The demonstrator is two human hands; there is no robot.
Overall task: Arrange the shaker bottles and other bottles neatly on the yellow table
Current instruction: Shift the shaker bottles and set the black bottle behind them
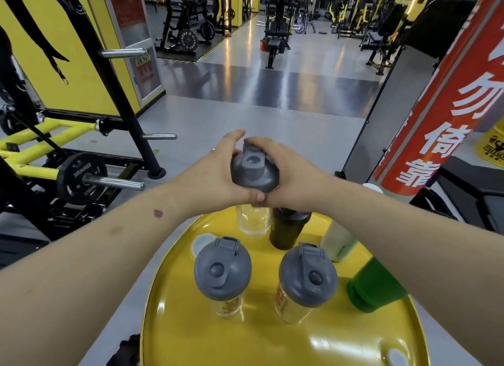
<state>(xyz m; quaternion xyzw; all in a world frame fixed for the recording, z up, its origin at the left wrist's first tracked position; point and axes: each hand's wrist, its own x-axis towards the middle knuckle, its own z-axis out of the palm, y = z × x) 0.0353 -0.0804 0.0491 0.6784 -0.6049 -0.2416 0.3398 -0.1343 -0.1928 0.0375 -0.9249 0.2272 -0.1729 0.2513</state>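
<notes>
While both my hands clasp the grey-lidded shaker above the far edge of the yellow counter (245,344), my left hand (215,174) wraps its left side and my right hand (289,172) closes on its right. The shaker (255,172) stands upright, lid facing me, clear body hanging below. Directly beneath it, beside the dark bottle (286,229), lies the open spot I judge it should drop into.

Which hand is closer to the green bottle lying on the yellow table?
Right. The right hand, gripping the grey lid, is above the green bottle; the left hand is farther left.
</notes>
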